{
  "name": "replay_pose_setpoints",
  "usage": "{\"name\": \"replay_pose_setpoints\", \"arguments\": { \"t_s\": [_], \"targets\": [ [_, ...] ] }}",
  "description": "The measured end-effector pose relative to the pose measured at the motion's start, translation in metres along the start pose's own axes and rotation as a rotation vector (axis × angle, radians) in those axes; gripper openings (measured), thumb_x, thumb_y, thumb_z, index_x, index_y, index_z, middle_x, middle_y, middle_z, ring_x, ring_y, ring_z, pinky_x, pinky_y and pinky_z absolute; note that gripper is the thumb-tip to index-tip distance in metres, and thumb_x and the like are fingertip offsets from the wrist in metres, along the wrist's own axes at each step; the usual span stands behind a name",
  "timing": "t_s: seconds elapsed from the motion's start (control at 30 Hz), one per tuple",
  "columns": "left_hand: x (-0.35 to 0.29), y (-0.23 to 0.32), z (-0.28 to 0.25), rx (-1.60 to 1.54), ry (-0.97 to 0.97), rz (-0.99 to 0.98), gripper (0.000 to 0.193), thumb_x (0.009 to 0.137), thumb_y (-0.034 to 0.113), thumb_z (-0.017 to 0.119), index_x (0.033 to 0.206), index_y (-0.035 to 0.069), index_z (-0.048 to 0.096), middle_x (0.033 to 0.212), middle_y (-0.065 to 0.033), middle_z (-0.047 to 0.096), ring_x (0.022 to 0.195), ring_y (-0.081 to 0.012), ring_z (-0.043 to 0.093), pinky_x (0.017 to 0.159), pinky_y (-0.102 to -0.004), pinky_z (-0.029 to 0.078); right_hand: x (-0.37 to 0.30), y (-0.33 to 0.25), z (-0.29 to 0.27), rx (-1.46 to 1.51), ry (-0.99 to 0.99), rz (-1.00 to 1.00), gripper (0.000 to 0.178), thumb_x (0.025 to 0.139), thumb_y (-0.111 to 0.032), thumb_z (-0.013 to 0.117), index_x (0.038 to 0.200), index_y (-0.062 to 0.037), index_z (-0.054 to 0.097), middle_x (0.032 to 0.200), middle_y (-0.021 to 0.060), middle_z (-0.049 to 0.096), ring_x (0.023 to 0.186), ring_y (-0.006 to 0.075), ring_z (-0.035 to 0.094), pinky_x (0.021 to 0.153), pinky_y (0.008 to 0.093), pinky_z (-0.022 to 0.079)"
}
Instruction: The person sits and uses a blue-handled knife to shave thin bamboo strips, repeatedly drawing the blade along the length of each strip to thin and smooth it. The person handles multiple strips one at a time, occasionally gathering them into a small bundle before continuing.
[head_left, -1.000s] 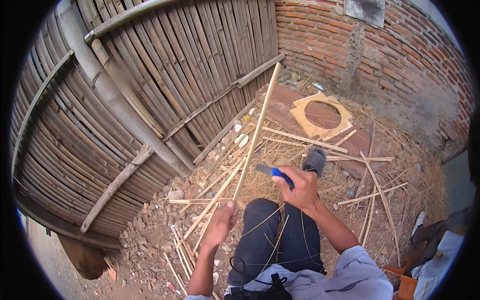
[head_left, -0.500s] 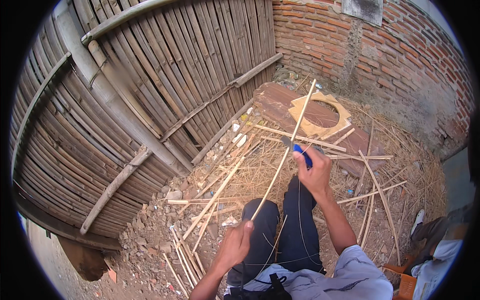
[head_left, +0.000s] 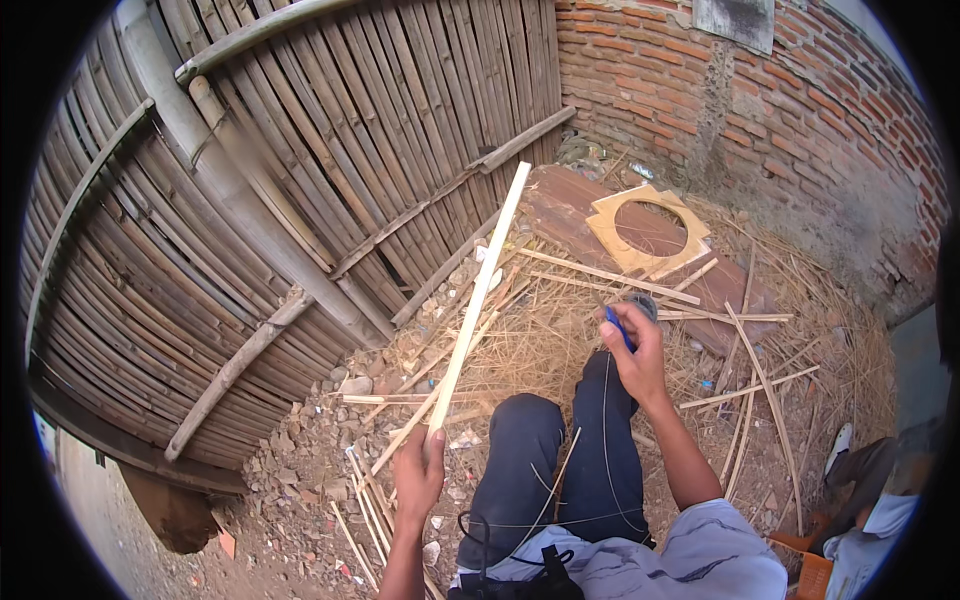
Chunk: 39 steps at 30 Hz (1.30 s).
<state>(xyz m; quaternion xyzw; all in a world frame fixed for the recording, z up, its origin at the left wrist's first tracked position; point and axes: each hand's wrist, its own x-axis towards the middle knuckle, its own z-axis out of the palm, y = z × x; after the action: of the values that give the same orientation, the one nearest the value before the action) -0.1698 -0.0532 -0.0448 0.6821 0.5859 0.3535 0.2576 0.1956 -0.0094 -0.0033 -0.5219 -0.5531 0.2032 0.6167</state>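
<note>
Left hand point(head_left: 418, 470): I grip the pale strip point(head_left: 480, 300), now swung left.
Right hand point(head_left: 640, 352): I clasp the blue-handled knife point(head_left: 620, 330), now clear; cutting seems paused.

Pale grey-blue, dark-streaked shirt point(head_left: 625, 575), short sleeve point(head_left: 712, 535); dark navy trousers point(head_left: 522, 450); black straps point(head_left: 551, 574) at waist; grey shoe point(head_left: 645, 304).

I'm standing in a rough yard corner, evidently a makeshift outdoor workspace: a bamboo-slat wall point(head_left: 420, 120) meets a weathered brick wall point(head_left: 640, 90), rubble-strewn earth point(head_left: 285, 515) lies underfoot, and straw-like shavings point(head_left: 540, 350) (quite a drift of them) spread among loose pale strips point(head_left: 610, 276).
</note>
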Motion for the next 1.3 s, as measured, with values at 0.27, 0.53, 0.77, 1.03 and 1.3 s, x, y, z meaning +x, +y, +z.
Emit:
{"name": "replay_pose_setpoints", "arguments": {
  "t_s": [0.27,0.53,0.77,1.03,1.3],
  "targets": [
    [0.016,0.08,0.02,-0.219,-0.11,0.091,0.028,0.108,0.023,0.069,0.092,0.0,0.068,0.061,-0.0013,0.05,0.058,-0.0067,0.042,0.053,-0.0305,0.034,-0.033,-0.027,0.007,0.324,-0.209,0.149,0.045,0.101,-0.014,0.077,0.138,0.006,0.061,0.121,0.009,0.075,0.094,0.0047,0.064,0.08,0.0221,0.052],
    [0.011,0.133,0.024,-0.19,-0.204,0.224,0.02,0.102,0.019,0.075,0.109,0.001,0.074,0.071,-0.01,0.067,0.06,-0.0186,0.06,0.057,-0.0338,0.045,-0.03,-0.058,0.005,0.361,-0.114,0.156,0.029,0.097,-0.012,0.082,0.118,0.0044,0.072,0.098,0.0052,0.077,0.083,0.005,0.068,0.071,0.0213,0.052],
    [0.018,0.136,0.016,-0.172,-0.339,0.191,0.037,0.098,0.018,0.08,0.129,0.002,0.067,0.091,-0.0139,0.079,0.082,-0.0248,0.078,0.072,-0.0353,0.058,-0.021,-0.058,-0.014,0.248,-0.081,0.116,0.024,0.097,-0.019,0.083,0.106,0.0011,0.074,0.087,-0.0002,0.072,0.075,0.0032,0.06,0.066,0.0221,0.046],
    [0.023,0.096,-0.005,-0.085,-0.355,0.112,0.058,0.088,0.023,0.09,0.136,0.001,0.066,0.114,-0.0153,0.079,0.112,-0.0274,0.076,0.098,-0.04,0.057,0.012,-0.059,-0.039,0.264,0.065,0.151,0.029,0.097,-0.024,0.082,0.112,-0.0009,0.073,0.088,-0.0009,0.07,0.072,0.003,0.055,0.065,0.0228,0.042],
    [0.015,0.059,-0.016,-0.126,-0.325,0.136,0.038,0.098,0.018,0.081,0.128,-0.002,0.067,0.099,-0.0141,0.079,0.098,-0.0233,0.078,0.089,-0.0359,0.058,0.046,-0.057,-0.051,0.45,0.219,0.211,0.028,0.103,-0.02,0.075,0.122,-0.001,0.069,0.065,-0.011,0.046,0.05,-0.0003,0.033,0.046,0.0234,0.023]
  ]
}}
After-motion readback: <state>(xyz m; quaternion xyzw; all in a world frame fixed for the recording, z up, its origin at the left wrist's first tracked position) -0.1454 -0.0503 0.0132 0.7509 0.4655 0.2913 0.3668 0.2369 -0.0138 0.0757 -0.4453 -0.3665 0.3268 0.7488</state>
